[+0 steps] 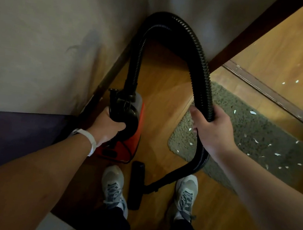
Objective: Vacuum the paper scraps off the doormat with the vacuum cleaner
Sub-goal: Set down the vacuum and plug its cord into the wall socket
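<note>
Two hands busy: your left hand (108, 127) grips the vacuum cleaner (126, 131), your right hand (212, 128) holds its hose (201, 73) beside the scrap-strewn doormat (256, 137).

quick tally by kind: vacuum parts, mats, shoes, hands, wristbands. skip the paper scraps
Vacuum body: 1, red and black
Hose: 1, black, ribbed
Floor nozzle: 1, black, on the floor between the shoes
Doormat: 1, grey-green, scraps on it
Shoes: 2
Hands: 2, left hand on the vacuum handle, right hand on the hose
Wristband: 1, white
Total: 9
</note>
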